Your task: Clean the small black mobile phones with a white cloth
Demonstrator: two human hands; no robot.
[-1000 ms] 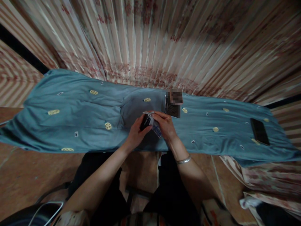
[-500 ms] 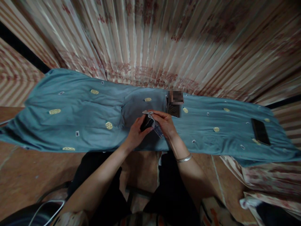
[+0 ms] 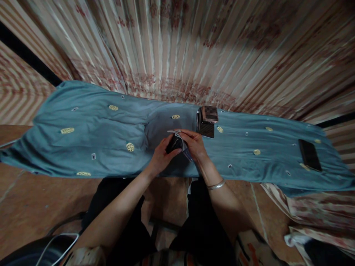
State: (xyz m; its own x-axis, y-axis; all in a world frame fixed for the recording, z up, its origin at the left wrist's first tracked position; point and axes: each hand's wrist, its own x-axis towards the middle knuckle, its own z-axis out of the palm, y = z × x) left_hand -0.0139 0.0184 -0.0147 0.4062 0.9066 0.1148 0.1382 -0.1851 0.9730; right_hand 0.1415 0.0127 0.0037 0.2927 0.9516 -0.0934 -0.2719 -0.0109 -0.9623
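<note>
At the near middle of the blue cloth-covered table (image 3: 235,155), both my hands are close together. My left hand (image 3: 161,157) is closed round a small glossy black item (image 3: 174,144), partly hidden by the fingers. With thumb and fingers my right hand (image 3: 195,146) pinches a pale, thin folded piece (image 3: 176,133) against the top of the black item. A bluish, see-through-looking part (image 3: 188,153) hangs below the right fingers; I cannot tell its exact kind. The right wrist carries a silver bangle (image 3: 216,185).
Behind my right hand lie a flat dark item (image 3: 206,129) and a blurred box-like thing (image 3: 210,113) on it. A black phone-like slab (image 3: 310,155) rests at the right. Pleated curtain (image 3: 166,55) backs the table. At lower left is a dark rounded seat (image 3: 24,253) with a white cable (image 3: 69,245).
Both hands stay almost in place with the same hold. The pale piece and the bluish part have shifted very slightly. The view has moved a little, so the table things appear slightly further right.
</note>
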